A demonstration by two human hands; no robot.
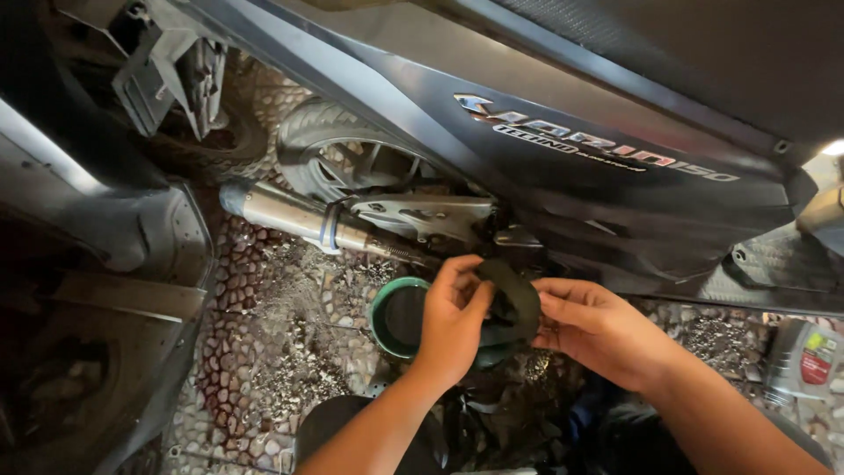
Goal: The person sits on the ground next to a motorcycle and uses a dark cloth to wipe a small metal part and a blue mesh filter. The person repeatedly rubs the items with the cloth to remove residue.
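Both my hands grip a black funnel-shaped part under the side of a dark scooter. My left hand pinches its left rim between thumb and fingers. My right hand holds its right edge, fingers curled on it. Just below and left of my hands sits a green-rimmed round pan on the pebbled floor, partly hidden by my left hand.
A silver exhaust pipe and the rear wheel lie behind the pan. Another dark scooter body fills the left side. A grey oil bottle stands at the right edge. My knees show at the bottom.
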